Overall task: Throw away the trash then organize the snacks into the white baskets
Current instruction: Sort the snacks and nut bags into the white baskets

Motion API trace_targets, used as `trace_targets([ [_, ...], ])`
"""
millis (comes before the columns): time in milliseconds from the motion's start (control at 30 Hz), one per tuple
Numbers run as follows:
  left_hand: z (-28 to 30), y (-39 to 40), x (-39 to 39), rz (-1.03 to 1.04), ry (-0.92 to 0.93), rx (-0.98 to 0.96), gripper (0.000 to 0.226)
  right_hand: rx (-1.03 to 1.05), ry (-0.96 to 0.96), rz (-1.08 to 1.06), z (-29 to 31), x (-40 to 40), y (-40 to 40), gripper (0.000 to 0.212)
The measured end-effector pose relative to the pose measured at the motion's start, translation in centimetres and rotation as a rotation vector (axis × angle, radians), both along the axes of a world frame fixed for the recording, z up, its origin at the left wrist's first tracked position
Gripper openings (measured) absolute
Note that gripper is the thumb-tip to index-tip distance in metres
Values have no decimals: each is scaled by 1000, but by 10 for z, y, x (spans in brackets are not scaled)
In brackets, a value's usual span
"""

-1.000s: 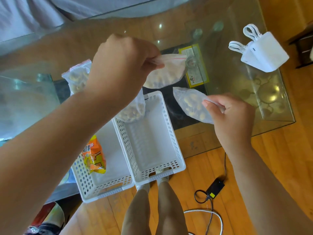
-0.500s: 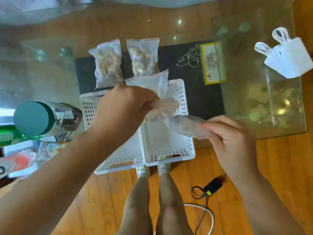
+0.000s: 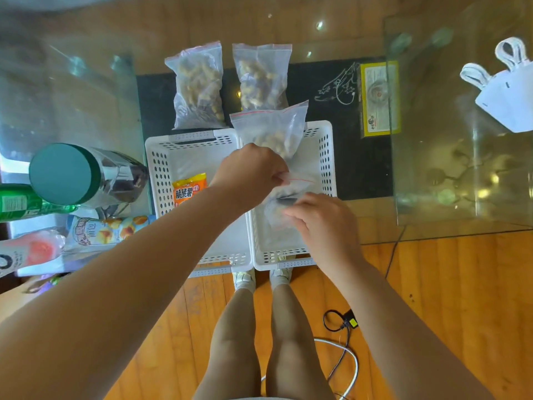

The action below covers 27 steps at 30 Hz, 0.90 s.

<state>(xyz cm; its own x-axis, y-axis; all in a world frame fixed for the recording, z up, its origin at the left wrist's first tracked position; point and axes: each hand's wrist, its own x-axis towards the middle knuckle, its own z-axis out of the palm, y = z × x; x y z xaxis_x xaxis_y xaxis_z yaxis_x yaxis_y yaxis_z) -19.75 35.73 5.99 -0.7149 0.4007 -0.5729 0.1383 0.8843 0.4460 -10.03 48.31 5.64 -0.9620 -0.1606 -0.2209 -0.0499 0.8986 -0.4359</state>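
Two white baskets stand side by side on the glass table. The left basket (image 3: 161,168) holds an orange snack packet (image 3: 189,189). My left hand (image 3: 251,168) pinches the red-lined top of a clear zip bag (image 3: 300,180) low inside the right basket (image 3: 327,157). My right hand (image 3: 320,223) grips a second clear bag (image 3: 277,203) just below it, blurred, inside the same basket. A third bag of nuts (image 3: 274,128) leans upright at that basket's far end. Two more nut bags (image 3: 199,85) (image 3: 261,76) lie on the table behind the baskets.
A dark jar with a green lid (image 3: 63,174), a green bottle (image 3: 17,202) and snack packets (image 3: 106,230) crowd the left side. A white bag (image 3: 510,102) sits at the far right, a yellow card (image 3: 379,99) under the glass. A cable (image 3: 343,324) lies on the floor by my legs.
Both hands have come down and together, carrying their clear bags from above the table into the right basket. The view has tilted toward the baskets.
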Motion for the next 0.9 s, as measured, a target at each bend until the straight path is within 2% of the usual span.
trace_targets([
  [100, -12, 4, -5, 29, -51, -5, 23, 36, -121, 42, -21, -10, -10, 24],
  [267, -22, -3, -3, 146, -103, 92, 60, -14, -144, 10, -38, -12, -20, 19],
  [333, -27, -12, -1, 151, -86, 66, 54, -22, -100, -70, -35, -7, -13, 25],
  [400, -31, -19, 0, 164, -79, 40, 38, -11, -59, -132, -35, -1, -2, 28],
  [533, -33, -21, -3, 205, -35, 49, 21, -186, -132, -230, -38, 2, 9, 12],
  [733, -36, -20, -12, 189, 53, 53, 20, -337, -142, -158, -44, -22, 6, 15],
  [900, -39, -21, -18, 170, 106, 43, 23, -241, -146, -298, -60, -43, 6, 19],
])
